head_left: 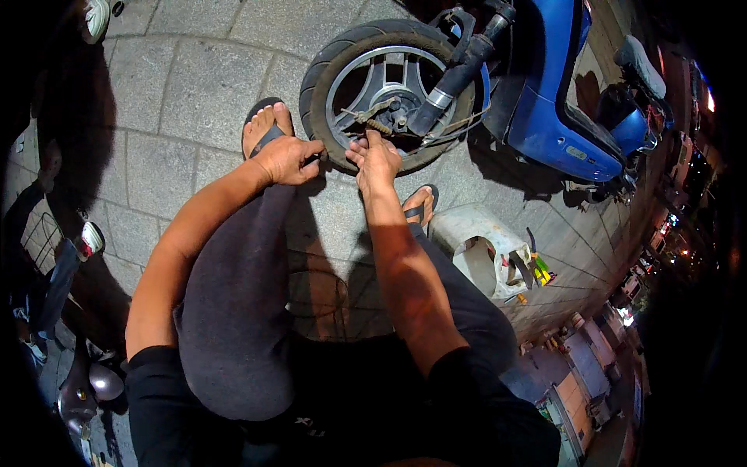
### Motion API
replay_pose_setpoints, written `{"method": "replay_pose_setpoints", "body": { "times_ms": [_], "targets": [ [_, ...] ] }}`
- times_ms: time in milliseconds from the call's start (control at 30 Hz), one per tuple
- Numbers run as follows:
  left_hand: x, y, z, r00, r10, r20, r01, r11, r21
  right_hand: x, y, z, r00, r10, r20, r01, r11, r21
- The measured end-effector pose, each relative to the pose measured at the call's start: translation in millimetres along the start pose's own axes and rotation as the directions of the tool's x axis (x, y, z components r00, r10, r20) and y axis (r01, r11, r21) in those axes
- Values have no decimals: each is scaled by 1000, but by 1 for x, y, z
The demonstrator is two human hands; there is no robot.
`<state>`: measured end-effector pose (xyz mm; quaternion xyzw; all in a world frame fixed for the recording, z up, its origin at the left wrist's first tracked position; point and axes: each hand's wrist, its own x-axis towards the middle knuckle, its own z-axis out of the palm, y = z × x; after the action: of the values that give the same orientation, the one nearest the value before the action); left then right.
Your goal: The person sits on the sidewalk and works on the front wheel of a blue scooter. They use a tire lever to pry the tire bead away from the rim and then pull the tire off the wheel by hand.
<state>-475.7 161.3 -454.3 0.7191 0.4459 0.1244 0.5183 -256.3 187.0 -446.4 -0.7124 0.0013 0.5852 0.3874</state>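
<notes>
A scooter's wheel (333,117) with a dusty black tyre and grey spokes faces me. At its hub are a drum brake arm and a small spring (379,127) on a cable end. My right hand (377,162) reaches up to just below this spring, fingers bent together at the tips; whatever they pinch is too small to make out. Beside the tyre's lower left, over my sandalled foot (268,128), my left hand (288,159) is closed with the index finger against the rubber. Something dark shows under its fingers, its kind hidden.
The blue scooter body (545,101) extends to the right of the wheel. A white plastic stool (459,233) stands right of my legs, with tools (533,266) with coloured handles at its side. Grey paving (198,86) lies around. Another person's shoe (92,240) shows at left.
</notes>
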Motion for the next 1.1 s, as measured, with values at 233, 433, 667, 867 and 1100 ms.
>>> {"method": "replay_pose_setpoints", "body": {
  "times_ms": [233, 433, 667, 867, 1100],
  "targets": [
    [1, 2, -1, 1000, -12, 2, 12, 1000, 4, 18, 14, -9, 967, -253, -21, 219, 876, -430],
    [0, 0, -1, 1000, -23, 8, 23, 1000, -5, 13, 24, -8, 891, -452, 34, 391, 730, -561],
    [0, 2, -4, 1000, 0, 7, 0, 1000, 11, 8, 28, -1, 863, -497, 90, 457, 693, -558],
    [-1, -2, -1, 1000, 3, -3, -3, 1000, -29, 15, 21, -7, 943, -334, 14, 300, 828, -473],
    [23, 44, -16, 999, -34, -33, 30, 992, -123, 6, 4, 7, 959, -284, 14, 270, 895, -355]
  ]
}}
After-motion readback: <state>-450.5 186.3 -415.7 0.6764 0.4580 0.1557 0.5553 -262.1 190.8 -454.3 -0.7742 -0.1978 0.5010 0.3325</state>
